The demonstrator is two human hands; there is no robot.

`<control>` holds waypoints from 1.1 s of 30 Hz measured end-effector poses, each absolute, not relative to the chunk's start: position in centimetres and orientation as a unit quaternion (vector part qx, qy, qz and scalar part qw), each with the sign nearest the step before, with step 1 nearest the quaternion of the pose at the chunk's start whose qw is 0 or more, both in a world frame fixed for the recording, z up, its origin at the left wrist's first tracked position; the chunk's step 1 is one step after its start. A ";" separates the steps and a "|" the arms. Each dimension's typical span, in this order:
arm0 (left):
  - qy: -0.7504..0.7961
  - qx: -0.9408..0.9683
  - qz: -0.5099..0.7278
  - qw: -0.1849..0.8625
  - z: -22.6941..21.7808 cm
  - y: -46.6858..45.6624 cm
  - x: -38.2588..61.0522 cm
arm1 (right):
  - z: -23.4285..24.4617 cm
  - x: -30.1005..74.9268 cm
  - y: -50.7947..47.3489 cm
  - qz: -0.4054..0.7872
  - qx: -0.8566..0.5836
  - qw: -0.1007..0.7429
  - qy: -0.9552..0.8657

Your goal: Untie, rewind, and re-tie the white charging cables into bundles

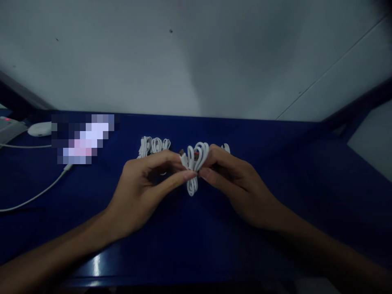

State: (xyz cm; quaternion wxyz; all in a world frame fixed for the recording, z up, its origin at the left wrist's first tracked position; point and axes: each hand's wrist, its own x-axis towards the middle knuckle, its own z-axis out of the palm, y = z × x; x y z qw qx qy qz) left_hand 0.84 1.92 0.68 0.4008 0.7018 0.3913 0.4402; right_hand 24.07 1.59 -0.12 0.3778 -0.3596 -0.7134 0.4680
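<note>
Both hands meet over the middle of a dark blue table and pinch a coiled white cable between them. My left hand grips the coil's left side with thumb and fingers closed. My right hand holds its right side, fingers closed round the loops. A thin red band seems to run round the coil. A second coiled white cable lies on the table just behind my left hand. Part of another white loop shows behind my right hand.
A white oval object and a flat grey device sit at the far left. A loose white cord runs across the left of the table. A blurred patch covers something beside them. A pale wall rises behind the table.
</note>
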 end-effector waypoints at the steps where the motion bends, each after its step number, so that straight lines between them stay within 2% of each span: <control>1: 0.395 0.676 0.435 0.444 0.9 1.9 1.0 | -0.1 24.1 1.6 0.449 -0.358 0.379 -0.725; 4: 0.405 0.617 0.410 0.536 1.3 2.2 1.2 | -0.1 24.1 1.6 0.384 -0.351 0.382 -0.764; 8: 0.418 0.589 0.371 0.585 1.1 2.7 1.1 | -0.5 24.0 1.8 0.317 -0.332 0.394 -0.796; 12: 0.413 0.572 0.381 0.598 0.8 2.7 1.0 | -0.5 23.8 1.7 0.346 -0.350 0.394 -0.776; 22: 0.385 0.662 0.409 0.496 0.4 2.7 0.7 | -0.3 24.1 1.9 0.540 -0.394 0.432 -0.606; 26: 0.387 0.687 0.416 0.454 0.3 2.6 0.8 | -0.7 24.3 2.4 0.673 -0.368 0.378 -0.518; 29: 0.382 0.721 0.438 0.378 0.1 2.3 0.7 | -0.7 24.3 2.6 0.726 -0.355 0.355 -0.470; 33: 0.359 0.782 0.432 0.272 -0.3 2.1 0.2 | -0.5 24.3 2.6 0.740 -0.366 0.356 -0.438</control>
